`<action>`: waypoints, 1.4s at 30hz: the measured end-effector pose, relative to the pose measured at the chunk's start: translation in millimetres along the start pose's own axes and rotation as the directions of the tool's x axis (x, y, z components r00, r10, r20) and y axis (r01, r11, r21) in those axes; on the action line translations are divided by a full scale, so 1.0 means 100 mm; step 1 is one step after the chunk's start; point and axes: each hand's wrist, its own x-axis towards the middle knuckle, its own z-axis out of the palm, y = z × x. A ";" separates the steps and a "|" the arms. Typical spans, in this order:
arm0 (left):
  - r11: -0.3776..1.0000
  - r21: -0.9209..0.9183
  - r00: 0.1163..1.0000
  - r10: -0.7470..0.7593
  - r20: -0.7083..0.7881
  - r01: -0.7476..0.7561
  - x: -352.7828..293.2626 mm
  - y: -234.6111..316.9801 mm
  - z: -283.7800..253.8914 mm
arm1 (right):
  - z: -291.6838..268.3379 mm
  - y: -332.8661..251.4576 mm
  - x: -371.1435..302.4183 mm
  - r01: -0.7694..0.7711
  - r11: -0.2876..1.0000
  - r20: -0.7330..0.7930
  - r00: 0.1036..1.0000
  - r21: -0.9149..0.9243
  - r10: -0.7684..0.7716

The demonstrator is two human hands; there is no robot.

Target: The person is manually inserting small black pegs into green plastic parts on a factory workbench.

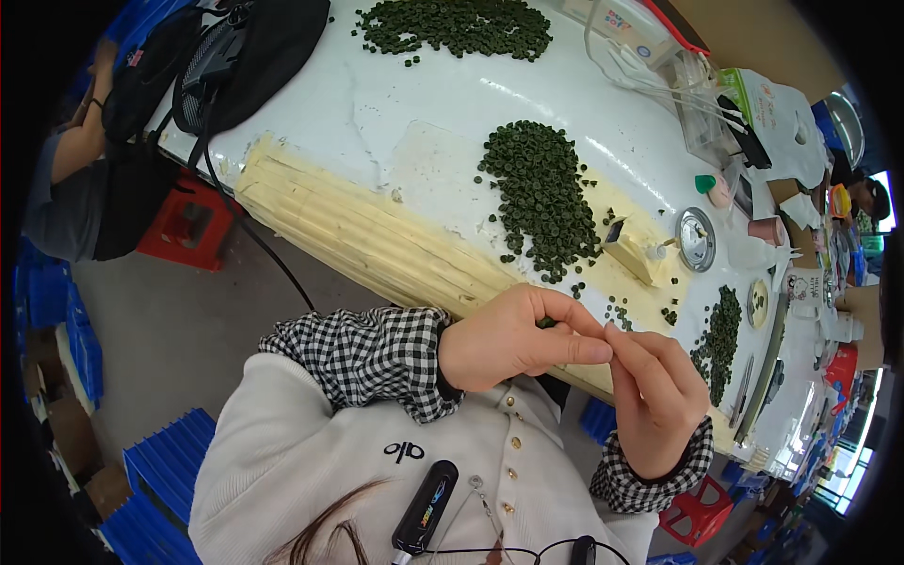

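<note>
My left hand [527, 341] and my right hand [659, 391] meet fingertip to fingertip above the table's front edge. Thumb and index finger of my left hand are pinched together at the tips, and a bit of dark green shows in the gap behind them. My right thumb and fingers close against the same spot. Whatever sits between the tips is too small or too hidden to name. Just beyond lies a large heap of small dark green round parts [541, 193]. A few loose greyish-green pieces [617, 311] lie on the table close to my fingers.
A yellow-taped block [645, 250] stands beside the heap, near a round metal dish [697, 238]. Other green heaps lie at the back [461, 26] and right [723, 339]. Tweezers [742, 384] rest at right. Yellow tape [358, 221] covers the table edge. Another person's arm [80, 141] is at left.
</note>
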 end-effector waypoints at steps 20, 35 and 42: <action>0.950 0.273 0.987 0.160 -0.005 -0.152 0.12 0.14 -0.02 | 0.08 0.31 -0.23 -0.133 0.929 -0.080 0.982 0.345 0.170; 0.954 0.193 0.939 0.268 -0.217 -0.228 0.05 0.25 -0.11 | 0.23 0.56 -0.09 -0.159 0.979 0.017 0.987 -0.130 0.162; 0.941 0.205 0.921 0.313 -0.232 -0.268 0.03 0.28 -0.15 | 0.33 0.56 -0.09 -0.138 0.971 0.047 0.988 -0.193 0.150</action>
